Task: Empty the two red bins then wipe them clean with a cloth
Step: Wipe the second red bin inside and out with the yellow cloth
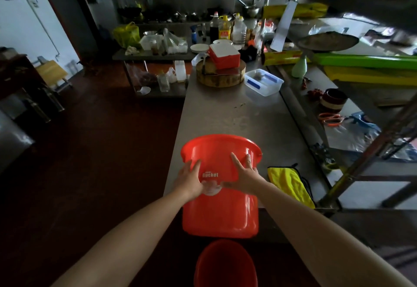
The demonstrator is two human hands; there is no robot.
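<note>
both arms reach forward, nearly straight, bare to the edge of the view. the left hand (190,180) lies flat against the side wall of a red bucket (220,210), fingers spread and straight, thumb turned in toward the middle. the right hand (244,174) mirrors it a little higher on the wall, fingers fanned up toward the rim, palm pressed to the plastic. neither hand curls round anything; the bucket is clasped between the two open palms.

the bucket is tipped, its mouth pointing away from the person and its base toward them. it sits at the near end of the steel bench (228,115), its base past the near edge. whether it rests on the bench i cannot tell.

between the hands, white letters on the wall read "bucket". a small line above is too fine to read, and a round white mark below is partly covered by the thumbs.

a second red bucket (225,264) is lower down, in shadow, below the bench's near end.

a yellow cloth (291,185) lies on the bench by its near right corner, just beside the held bucket.

at the far end sit a round chopping block (220,78) and a clear tub (264,82).
</note>
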